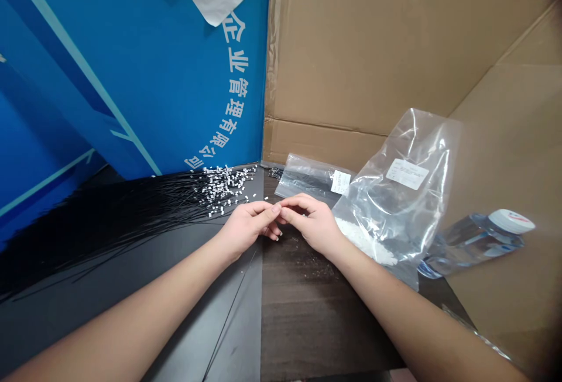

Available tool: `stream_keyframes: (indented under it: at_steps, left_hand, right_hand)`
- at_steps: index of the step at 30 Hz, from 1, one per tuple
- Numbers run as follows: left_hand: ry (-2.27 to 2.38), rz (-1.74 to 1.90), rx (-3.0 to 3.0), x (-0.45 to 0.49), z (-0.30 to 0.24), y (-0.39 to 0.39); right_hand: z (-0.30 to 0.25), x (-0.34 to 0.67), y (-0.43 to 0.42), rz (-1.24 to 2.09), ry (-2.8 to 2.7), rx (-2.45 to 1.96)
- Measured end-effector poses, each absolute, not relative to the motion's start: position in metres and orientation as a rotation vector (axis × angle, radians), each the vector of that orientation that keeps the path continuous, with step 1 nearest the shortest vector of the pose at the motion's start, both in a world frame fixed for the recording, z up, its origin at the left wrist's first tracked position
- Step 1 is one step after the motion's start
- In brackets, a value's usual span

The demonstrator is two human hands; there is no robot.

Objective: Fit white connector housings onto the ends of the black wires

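My left hand (248,229) and my right hand (312,224) meet at the centre, their fingertips pinched together over the dark wood tabletop (302,312). Whatever they hold is small and mostly hidden by the fingers. Just left of them, a fan of thin black wires (109,224) spreads across a black mat (88,317), their ends tipped with small white pieces (223,186). A few white pieces lie loose near my left fingers. To the right of my right hand sits a clear plastic bag (406,195) with white granular parts (364,241) in its bottom corner.
A flatter labelled plastic bag (309,180) holding dark items lies behind my hands. A clear water bottle (474,245) lies on its side at the right. Cardboard sheets (373,48) stand behind and right, and a blue printed board (132,78) stands at the left.
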State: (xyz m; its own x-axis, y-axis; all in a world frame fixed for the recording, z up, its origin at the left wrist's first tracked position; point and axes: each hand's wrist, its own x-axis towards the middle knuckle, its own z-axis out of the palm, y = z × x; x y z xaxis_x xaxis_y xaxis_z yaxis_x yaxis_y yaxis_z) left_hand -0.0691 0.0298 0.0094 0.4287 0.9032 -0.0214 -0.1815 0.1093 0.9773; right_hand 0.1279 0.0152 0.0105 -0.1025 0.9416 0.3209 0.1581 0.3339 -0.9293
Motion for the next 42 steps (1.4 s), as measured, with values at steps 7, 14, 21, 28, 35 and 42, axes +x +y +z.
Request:
stream_keyframes:
  at_steps: [7, 14, 21, 28, 35, 42]
  left_hand:
    - [0.791, 0.903, 1.427, -0.075, 0.015, 0.033]
    - [0.71, 0.913, 1.382, -0.075, 0.015, 0.033]
    - [0.661, 0.964, 1.239, -0.068, 0.016, 0.024]
    - [0.646, 0.997, 1.269, -0.066, 0.017, 0.022]
    - [0.67, 0.914, 1.347, -0.068, 0.012, 0.025]
    - [0.731, 0.915, 1.395, -0.068, 0.011, 0.026]
  right_hand:
    - [0.012, 0.13, 0.02, 1.282, -1.333, -0.972]
    - [0.017, 0.134, 0.017, 1.449, -1.303, -0.974]
    - [0.017, 0.134, 0.017, 1.609, -1.221, -0.877]
    - [0.014, 0.131, 0.018, 1.754, -1.15, -0.791]
    - [0.013, 0.131, 0.018, 1.563, -1.116, -0.871]
    - [0.014, 0.136, 0.026, 1.511, -0.996, -0.937]
